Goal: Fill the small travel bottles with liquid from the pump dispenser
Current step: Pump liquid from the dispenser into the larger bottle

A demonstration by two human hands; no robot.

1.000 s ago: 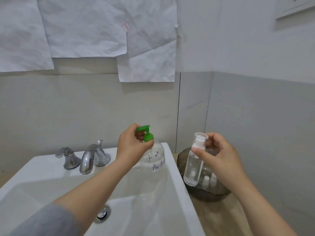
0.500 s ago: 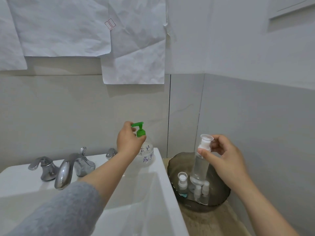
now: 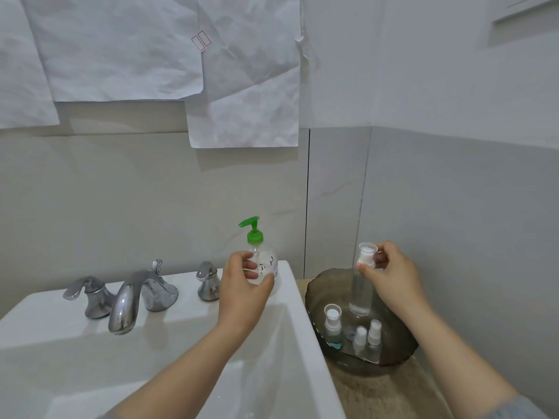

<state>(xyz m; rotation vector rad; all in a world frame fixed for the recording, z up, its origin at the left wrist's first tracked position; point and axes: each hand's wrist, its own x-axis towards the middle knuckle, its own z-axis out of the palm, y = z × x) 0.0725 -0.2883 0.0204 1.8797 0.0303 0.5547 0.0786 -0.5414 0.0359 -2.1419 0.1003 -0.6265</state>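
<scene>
Legible text: none.

- Dispenser [image 3: 268, 259]: handwritten marks on clear body, dark strokes above, blue strokes below. Characters not readable. Lower left of writing partly behind left grip [image 3: 242, 287].
- Paper [image 3: 121, 55] on wall: small red outline stamp [image 3: 201, 40] near overlap of two sheets. Two tilted rectangles side by side, nothing readable inside. Which sheet bears it cannot be told.
- Dish [image 3: 402, 340]: short row of tiny pale marks on front lower wall, too small to read.
</scene>
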